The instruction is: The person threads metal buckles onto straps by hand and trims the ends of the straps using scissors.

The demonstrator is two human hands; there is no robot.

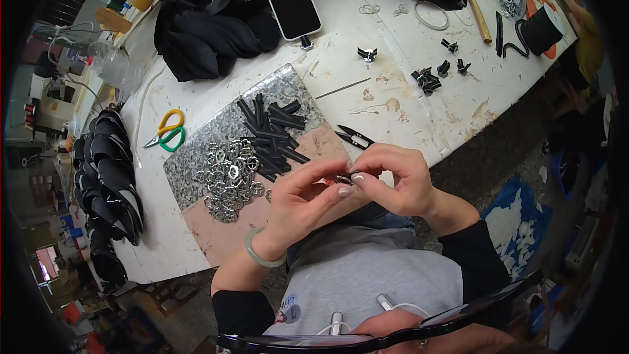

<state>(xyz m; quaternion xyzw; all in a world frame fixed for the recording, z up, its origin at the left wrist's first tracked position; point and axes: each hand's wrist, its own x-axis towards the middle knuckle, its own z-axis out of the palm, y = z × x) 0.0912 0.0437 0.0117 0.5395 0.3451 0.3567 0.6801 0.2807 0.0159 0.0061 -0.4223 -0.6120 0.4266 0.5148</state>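
My left hand (295,196), with a pale bangle (257,252) at the wrist, and my right hand (403,182) meet over the near table edge. Fingertips of both pinch a small dark piece (346,177) with a shiny metal glint; its exact form is mostly hidden by the fingers. Beside my left hand lie a heap of silver metal rings (229,177) and a pile of short black strips (265,134), on a speckled and pinkish board (209,229). Black thread snips (354,136) rest just beyond my right hand.
Scissors (171,130) with yellow and green handles lie left of the board. A phone (292,2) on a stand and black fabric (209,33) are at the back. Rings fitted with black strips (426,81), a hammer (476,11) and a black cord spool (540,29) sit to the right.
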